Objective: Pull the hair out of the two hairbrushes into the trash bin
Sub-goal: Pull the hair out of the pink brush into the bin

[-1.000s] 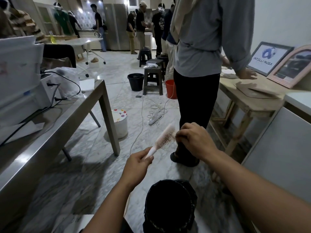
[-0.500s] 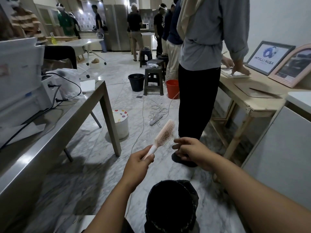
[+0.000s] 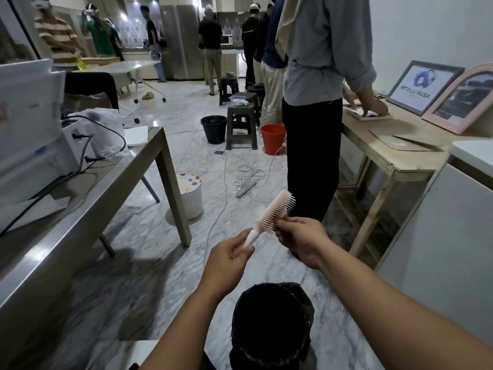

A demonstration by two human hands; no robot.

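I hold a pink hairbrush [image 3: 276, 210] with pale bristles in the air above the floor. My left hand [image 3: 228, 259] grips its white handle from below. My right hand [image 3: 301, 237] has its fingertips pinched against the bristles at the lower side of the brush head. I cannot make out any hair between the fingers. A black trash bin [image 3: 269, 327] lined with a dark bag stands on the floor right below my hands, its mouth open. Only one hairbrush is in view.
A metal table [image 3: 88, 193] with a printer and cables runs along the left. A wooden table [image 3: 394, 158] with framed pictures stands on the right. A person [image 3: 317, 102] stands just beyond the brush. A white bin [image 3: 190, 194], power strip and buckets lie on the floor ahead.
My right hand dropped away from the brush head half a second ago and has now come back up to pinch the bristles. The left hand keeps holding the handle.
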